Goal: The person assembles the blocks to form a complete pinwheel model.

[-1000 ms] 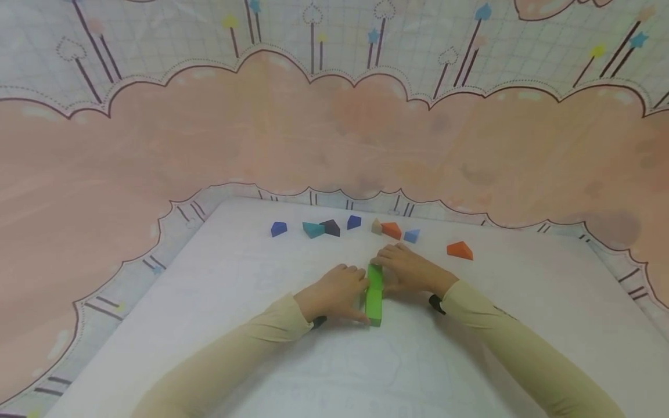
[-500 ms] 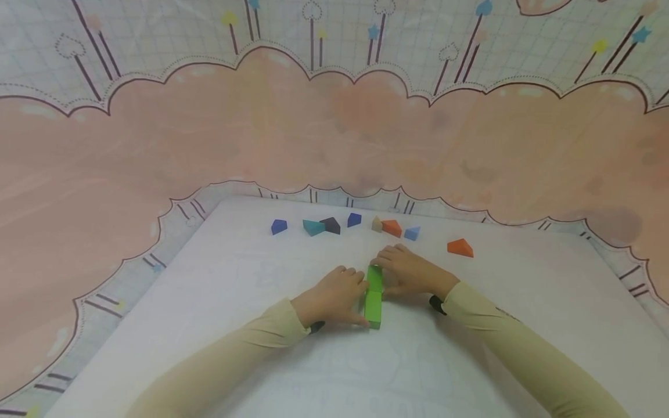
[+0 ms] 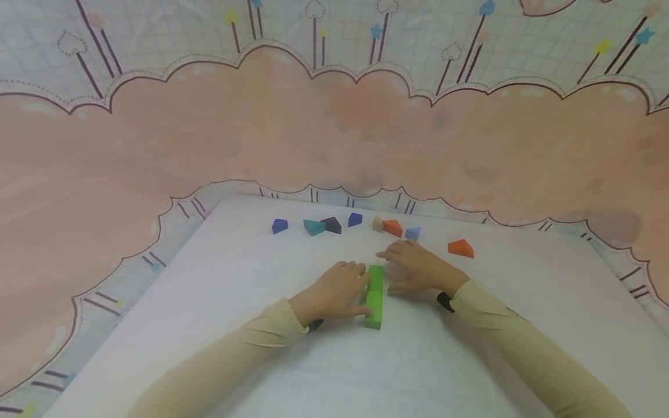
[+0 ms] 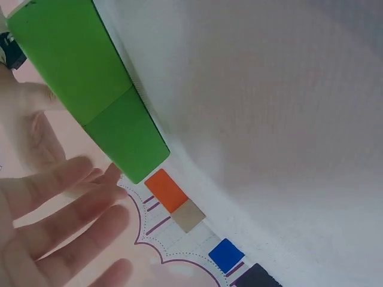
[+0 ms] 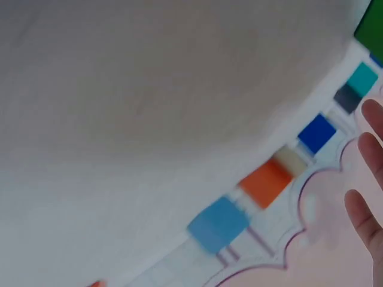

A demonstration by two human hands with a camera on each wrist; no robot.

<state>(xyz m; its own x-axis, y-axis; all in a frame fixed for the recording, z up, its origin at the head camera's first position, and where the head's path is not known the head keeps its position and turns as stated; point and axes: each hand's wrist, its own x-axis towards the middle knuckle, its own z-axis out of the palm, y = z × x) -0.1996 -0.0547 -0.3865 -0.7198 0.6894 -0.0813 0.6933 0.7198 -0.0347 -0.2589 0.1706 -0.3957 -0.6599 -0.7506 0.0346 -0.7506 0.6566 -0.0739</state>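
Observation:
Two green blocks (image 3: 374, 307) lie end to end as one bar on the white tabletop, their seam showing in the left wrist view. My left hand (image 3: 334, 293) is along the bar's left side, its thumb overlapping the near block and its fingertips at the far one. In the left wrist view the left fingers (image 4: 78, 203) are extended and spread beside the far green block (image 4: 128, 134). To the right of the bar, a small gap away, my right hand (image 3: 418, 267) has its fingers and thumb spread with nothing between them.
Behind the hands stand several small blocks: blue (image 3: 280, 226), teal (image 3: 314, 227), dark grey (image 3: 331, 224), another blue (image 3: 355, 219), tan (image 3: 378, 224), orange (image 3: 392, 227) and light blue (image 3: 413, 233). Another orange block (image 3: 461, 248) sits to the right. A patterned curtain (image 3: 334, 133) hangs beyond the table.
My right hand has let go of the green bar's far end and moved right, away from it. The left thumb has shifted onto the near block. The small blocks have stayed put.

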